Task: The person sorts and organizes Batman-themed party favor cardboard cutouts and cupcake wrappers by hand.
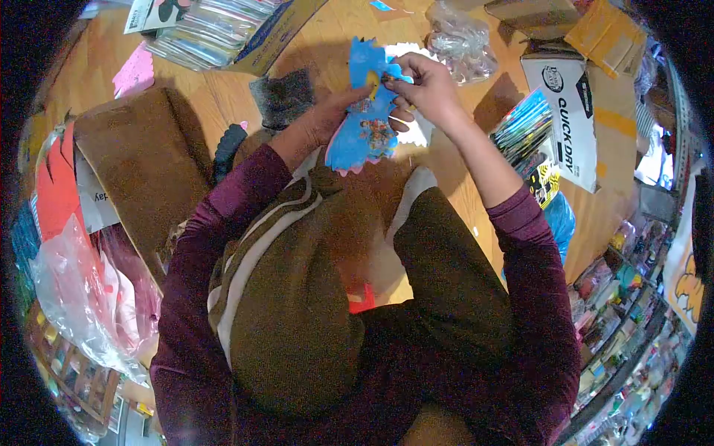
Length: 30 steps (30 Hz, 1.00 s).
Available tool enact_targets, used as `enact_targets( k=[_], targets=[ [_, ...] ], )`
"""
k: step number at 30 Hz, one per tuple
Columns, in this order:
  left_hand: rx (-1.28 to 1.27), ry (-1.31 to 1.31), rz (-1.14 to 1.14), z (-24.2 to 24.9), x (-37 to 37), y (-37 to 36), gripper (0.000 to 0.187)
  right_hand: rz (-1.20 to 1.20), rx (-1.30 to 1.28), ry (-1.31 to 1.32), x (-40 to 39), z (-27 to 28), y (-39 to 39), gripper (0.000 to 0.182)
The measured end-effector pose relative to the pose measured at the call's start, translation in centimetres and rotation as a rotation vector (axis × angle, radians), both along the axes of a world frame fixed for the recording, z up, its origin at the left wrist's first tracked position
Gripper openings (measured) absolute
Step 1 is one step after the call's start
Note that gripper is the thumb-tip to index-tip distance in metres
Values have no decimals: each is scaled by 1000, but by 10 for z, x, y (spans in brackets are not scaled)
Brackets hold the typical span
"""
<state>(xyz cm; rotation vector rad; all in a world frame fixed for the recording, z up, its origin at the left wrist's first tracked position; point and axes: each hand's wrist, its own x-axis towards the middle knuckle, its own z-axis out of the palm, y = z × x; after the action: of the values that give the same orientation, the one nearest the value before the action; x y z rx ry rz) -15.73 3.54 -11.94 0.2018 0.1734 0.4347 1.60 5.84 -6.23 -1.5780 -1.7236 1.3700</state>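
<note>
In front of my knees I hold a blue printed paper cutout (362,141) with scalloped edges and small colourful figures on it. My left hand (332,113) grips it from the left side, its thumb lying across the front. With closed fingers, my right hand (430,88) pinches the cutout's upper right edge. A pink scalloped rim shows beneath its bottom edge. Behind it and below my right hand appears a white wavy-edged piece (422,130).
A box of sleeved packets (216,33) stands at upper left. Clear plastic bags (462,44) lie ahead on the wooden floor. On the right is a white "Quick Dry" box (563,123) beside a stack of colourful packets (522,123). An open brown carton (145,163) stands left.
</note>
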Motion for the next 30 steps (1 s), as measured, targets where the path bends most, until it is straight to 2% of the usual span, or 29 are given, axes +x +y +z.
enact_targets(
  k=[1, 2, 4, 6, 7, 8, 9, 10, 12, 13, 15, 16, 18, 19, 20, 22, 23, 24, 25, 26, 27, 29, 30],
  targets=[
    [75, 120, 11, 2, -3, -1, 61, -1, 1, 0, 0, -1, 1, 23],
    [149, 239, 20, 6, -5, -1, 59, -4, 113, -87, -3, 6, 2, 25],
    [99, 241, -20, -7, -17, 7, 56, -7, 427, -266, 5, 4, 9, 32],
    [42, 240, -60, -26, -35, 16, 53, -76, 448, -431, 33, -2, 21, 34],
    [-52, 197, -20, -36, -46, 22, 51, -75, 450, -433, 50, -10, 27, 34],
    [-145, 153, 20, -40, -52, 25, 50, -105, 313, -509, 67, -22, 31, 38],
    [-101, 429, 258, -26, -50, 25, 45, -133, 175, -581, 74, -33, 29, 41],
    [-99, 429, 264, -27, -55, 27, 45, -130, 180, -580, 75, -47, 23, 41],
    [-146, 290, 21, -26, -65, 28, 45, -131, 33, -665, 67, -68, 5, 46],
    [-150, 292, 21, -23, -63, 25, 45, -130, 29, -664, 59, -75, -2, 46],
    [-87, 606, 196, 3, -49, 20, 46, 11, 57, -926, 37, -81, -17, 44],
    [-85, 605, 194, 0, -46, 19, 46, 8, 57, -927, 35, -85, -20, 44],
    [-167, 677, 283, -11, -41, 16, 50, 57, 65, -891, 33, -93, -25, 41],
    [-168, 678, 284, -16, -42, 16, 50, 13, 91, -823, 35, -96, -27, 32],
    [-143, 634, 236, -16, -45, 16, 52, 14, 90, -822, 40, -100, -26, 32],
    [-118, 589, 190, -16, -52, 17, 54, -118, 61, -582, 55, -104, -22, 23],
    [-105, 514, 150, -6, -55, 19, 57, -169, 99, -504, 61, -95, -17, 18],
    [-89, 437, 113, 0, -58, 20, 61, -227, 15, -478, 59, -71, -12, 16],
    [-89, 435, 116, -4, -58, 19, 61, -263, 42, -357, 73, -75, -8, 13],
    [-83, 457, 178, -12, -58, 18, 64, -300, 69, -234, 88, -80, -3, 11],
    [-75, 479, 241, -12, -56, 19, 67, -298, 73, -235, 97, -77, 1, 11],
    [-67, 548, 283, 0, -50, 20, 69, -380, -26, 10, 106, -68, 8, 6],
    [-65, 620, 321, 5, -48, 19, 72, -380, -25, 9, 105, -62, 9, 6]
  ],
)
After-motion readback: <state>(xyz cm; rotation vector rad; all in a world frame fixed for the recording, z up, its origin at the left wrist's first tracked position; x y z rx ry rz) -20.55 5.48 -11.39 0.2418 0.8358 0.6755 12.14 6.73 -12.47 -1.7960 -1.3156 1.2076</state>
